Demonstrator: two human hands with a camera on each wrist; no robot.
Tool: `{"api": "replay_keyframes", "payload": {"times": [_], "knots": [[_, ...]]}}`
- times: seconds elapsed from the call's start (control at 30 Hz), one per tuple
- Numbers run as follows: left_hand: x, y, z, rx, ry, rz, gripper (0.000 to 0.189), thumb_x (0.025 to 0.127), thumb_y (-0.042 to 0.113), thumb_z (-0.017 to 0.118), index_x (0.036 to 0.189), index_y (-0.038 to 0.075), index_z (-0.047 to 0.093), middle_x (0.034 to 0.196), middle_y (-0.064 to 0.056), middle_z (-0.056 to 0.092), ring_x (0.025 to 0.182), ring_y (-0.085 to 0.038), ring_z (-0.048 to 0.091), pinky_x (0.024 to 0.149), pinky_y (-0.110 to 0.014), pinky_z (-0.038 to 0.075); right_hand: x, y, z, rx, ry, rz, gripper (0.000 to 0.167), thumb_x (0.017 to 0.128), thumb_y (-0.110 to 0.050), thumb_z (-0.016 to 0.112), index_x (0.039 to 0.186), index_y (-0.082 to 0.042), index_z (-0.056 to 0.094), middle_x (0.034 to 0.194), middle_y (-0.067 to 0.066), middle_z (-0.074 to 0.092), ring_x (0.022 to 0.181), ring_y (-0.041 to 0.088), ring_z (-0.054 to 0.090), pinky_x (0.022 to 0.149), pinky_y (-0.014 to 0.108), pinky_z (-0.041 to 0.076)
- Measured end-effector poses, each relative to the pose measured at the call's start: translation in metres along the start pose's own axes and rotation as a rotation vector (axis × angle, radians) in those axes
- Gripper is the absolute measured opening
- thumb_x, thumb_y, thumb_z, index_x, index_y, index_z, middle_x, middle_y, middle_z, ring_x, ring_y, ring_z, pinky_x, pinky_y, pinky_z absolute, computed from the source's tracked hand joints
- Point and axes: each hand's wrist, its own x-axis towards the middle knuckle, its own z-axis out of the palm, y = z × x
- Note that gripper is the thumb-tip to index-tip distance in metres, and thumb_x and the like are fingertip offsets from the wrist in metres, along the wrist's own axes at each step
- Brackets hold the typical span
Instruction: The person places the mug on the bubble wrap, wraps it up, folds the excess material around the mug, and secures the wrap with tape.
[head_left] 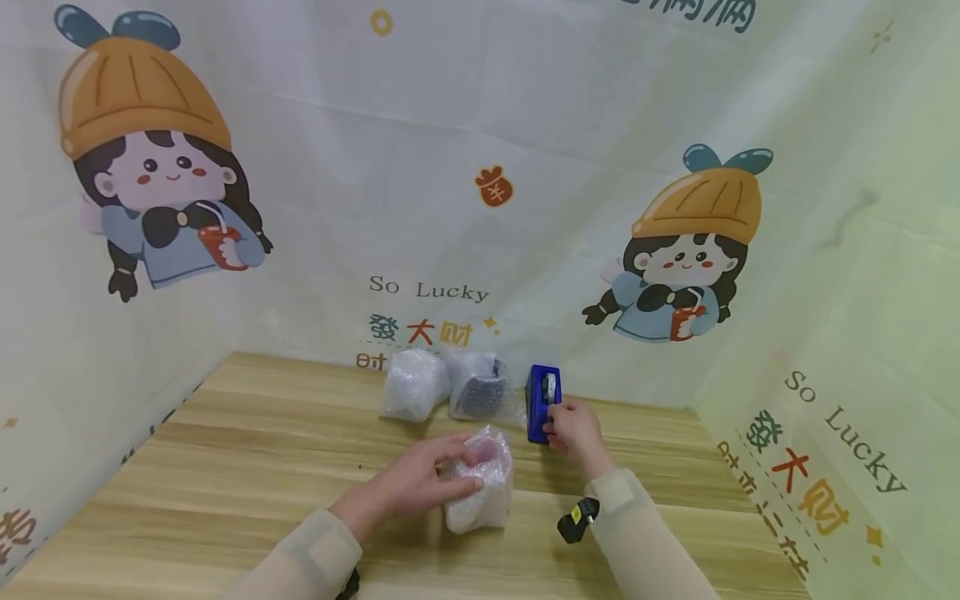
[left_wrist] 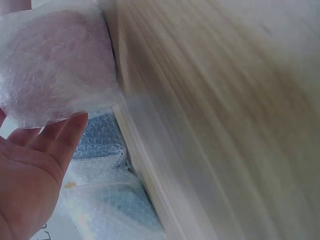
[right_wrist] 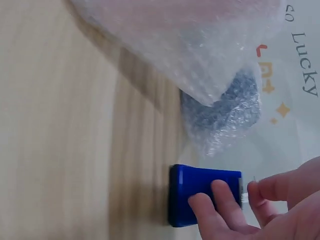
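My left hand [head_left: 420, 477] holds a bubble-wrapped pink cup-like object [head_left: 491, 496] upright on the table, thumb and fingers at its side and top. Pink shows through the clear wrap in the left wrist view. To its right and farther back stands a blue tape dispenser [head_left: 536, 423]. My right hand [head_left: 576, 429] is at the dispenser's near end. In the right wrist view, thumb and forefinger pinch a short whitish end of tape [right_wrist: 245, 198] by the toothed cutter, while other fingers rest on the blue body. The tape roll is mostly hidden in that view.
Two more bubble-wrapped items, one whitish [head_left: 414, 385] and one dark [head_left: 480, 398], stand side by side at the back of the wooden table [head_left: 247, 467]. A printed cloth [head_left: 570, 100] hangs close behind and on both sides.
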Motion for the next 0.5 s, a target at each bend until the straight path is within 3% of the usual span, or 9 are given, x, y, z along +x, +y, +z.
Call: {"api": "replay_keyframes", "payload": {"times": [0.27,0.5], "knots": [[0.001,0.001,-0.001,0.004,-0.002,0.006,0.029,0.101,0.049,0.075,0.109,0.022,0.074,0.162,-0.024,0.056,0.15,-0.048,0.054,0.125,-0.067,0.042,-0.011,0.018,0.002,0.177,0.037,-0.108,0.013,0.098,-0.008,0.055,0.088,-0.006,0.063,0.085,0.004,0.071,0.08,0.015,0.064,0.071,0.029,0.058],[0.0,0.001,0.0,0.002,-0.002,0.001,0.029,0.101,0.048,0.076,0.111,0.021,0.073,0.162,-0.025,0.057,0.15,-0.048,0.055,0.125,-0.067,0.042,-0.013,0.038,-0.008,0.287,-0.138,-0.099,0.014,0.097,-0.008,0.057,0.086,-0.01,0.064,0.089,-0.001,0.065,0.091,0.016,0.065,0.091,0.035,0.057]]}}
